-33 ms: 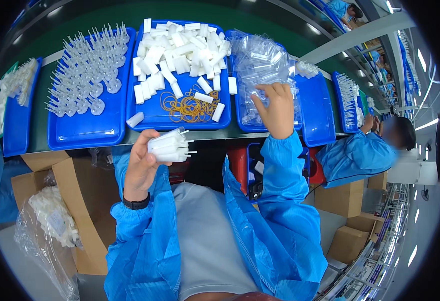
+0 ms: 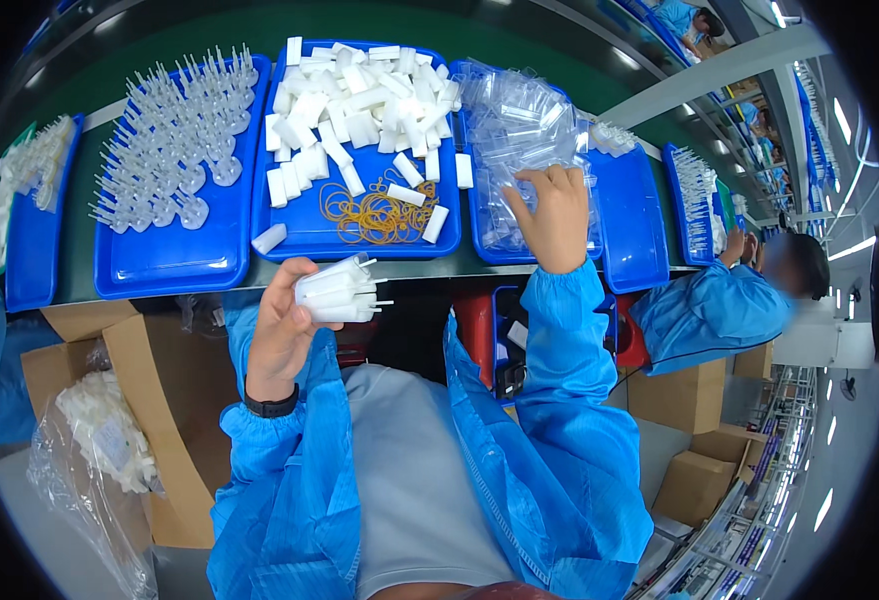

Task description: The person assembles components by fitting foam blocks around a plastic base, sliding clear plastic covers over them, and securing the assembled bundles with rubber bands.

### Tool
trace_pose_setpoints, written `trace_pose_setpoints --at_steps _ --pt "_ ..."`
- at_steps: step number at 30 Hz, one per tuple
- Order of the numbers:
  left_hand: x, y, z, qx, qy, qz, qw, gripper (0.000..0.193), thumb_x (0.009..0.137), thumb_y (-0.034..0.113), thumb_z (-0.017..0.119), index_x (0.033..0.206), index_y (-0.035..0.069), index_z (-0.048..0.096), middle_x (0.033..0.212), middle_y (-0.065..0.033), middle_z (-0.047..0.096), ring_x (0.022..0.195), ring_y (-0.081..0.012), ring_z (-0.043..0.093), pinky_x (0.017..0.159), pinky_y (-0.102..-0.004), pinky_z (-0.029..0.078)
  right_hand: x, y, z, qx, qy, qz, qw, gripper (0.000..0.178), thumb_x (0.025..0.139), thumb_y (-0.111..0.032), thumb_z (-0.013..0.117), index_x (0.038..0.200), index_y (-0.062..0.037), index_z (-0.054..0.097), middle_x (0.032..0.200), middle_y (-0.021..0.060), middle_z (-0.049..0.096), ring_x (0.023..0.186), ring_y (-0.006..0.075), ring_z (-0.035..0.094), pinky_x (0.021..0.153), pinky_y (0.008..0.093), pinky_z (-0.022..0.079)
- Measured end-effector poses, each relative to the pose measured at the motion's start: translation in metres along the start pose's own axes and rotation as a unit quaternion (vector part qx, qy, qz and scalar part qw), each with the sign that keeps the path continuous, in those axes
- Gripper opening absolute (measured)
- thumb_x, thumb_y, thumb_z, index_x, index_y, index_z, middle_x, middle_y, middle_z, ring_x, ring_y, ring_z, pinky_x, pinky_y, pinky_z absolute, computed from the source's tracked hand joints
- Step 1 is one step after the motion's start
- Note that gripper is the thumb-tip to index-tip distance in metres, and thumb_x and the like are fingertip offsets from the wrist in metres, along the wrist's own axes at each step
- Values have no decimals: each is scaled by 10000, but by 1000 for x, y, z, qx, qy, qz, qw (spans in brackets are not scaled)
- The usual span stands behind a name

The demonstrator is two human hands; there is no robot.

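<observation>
My left hand [image 2: 281,335] is closed round a bundle of white tube-like pieces [image 2: 334,292], held in front of the trays' near edge. Thin white stems stick out of the bundle's right side. Over the blue tray of clear plastic sleeves [image 2: 519,110], my right hand [image 2: 557,225] reaches down with thumb and fingers apart. Its fingertips are at the sleeves in the near part of that tray, and I see nothing gripped between them. Left of it, a blue tray [image 2: 309,228] holds a heap of white blocks [image 2: 359,100] and a tangle of yellowish rubber bands [image 2: 384,218].
Clear stemmed parts [image 2: 164,150] stand in rows in another blue tray [image 2: 159,265] on the left. Farther right is a blue tray [image 2: 634,215] with a few white pieces. Cardboard boxes [image 2: 174,430] stand below. A co-worker in blue [image 2: 709,305] sits at the right.
My right hand has shifted very slightly over the clear sleeves. The left hand and its bundle look the same.
</observation>
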State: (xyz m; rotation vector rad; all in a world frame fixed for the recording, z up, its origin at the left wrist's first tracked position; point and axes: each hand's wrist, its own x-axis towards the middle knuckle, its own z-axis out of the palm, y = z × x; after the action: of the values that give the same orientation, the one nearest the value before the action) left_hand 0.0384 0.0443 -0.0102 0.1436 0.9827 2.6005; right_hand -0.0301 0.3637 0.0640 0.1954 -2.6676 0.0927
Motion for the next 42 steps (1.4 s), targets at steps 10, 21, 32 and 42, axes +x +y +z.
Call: trace_pose_setpoints --at_steps 10,21,32,42 --pt "0 4 2 25 28 -5 999 538 761 191 742 1185 60 437 1118 -80 553 1010 -184 590 762 -293 549 8 10 16 -61 -30 3 998 179 676 -228 744 737 -68 693 808 85 566 868 281 489 725 396 388" --pt "1 2 12 51 69 68 994 445 778 5 678 1176 9 480 1148 -112 535 1061 -171 551 878 -286 463 8 -45 -16 420 -100 21 902 197 723 -82 743 880 -24 638 858 86 654 781 194 617 692 292 477" --pt "0 8 20 115 51 123 984 380 766 -12 682 1113 -17 526 1140 -159 565 1065 -215 562 852 -316 509 0 -89 -36 518 -90 -138 839 220 683 -26 758 889 -25 681 900 97 651 854 231 606 766 325 480" --pt "1 5 15 108 63 165 978 337 759 -10 674 1074 7 556 1132 -150 555 1053 -221 557 897 -339 474 -11 -93 -29 595 -58 -62 799 420 683 1 763 1072 -18 606 948 129 651 885 203 625 787 314 484"
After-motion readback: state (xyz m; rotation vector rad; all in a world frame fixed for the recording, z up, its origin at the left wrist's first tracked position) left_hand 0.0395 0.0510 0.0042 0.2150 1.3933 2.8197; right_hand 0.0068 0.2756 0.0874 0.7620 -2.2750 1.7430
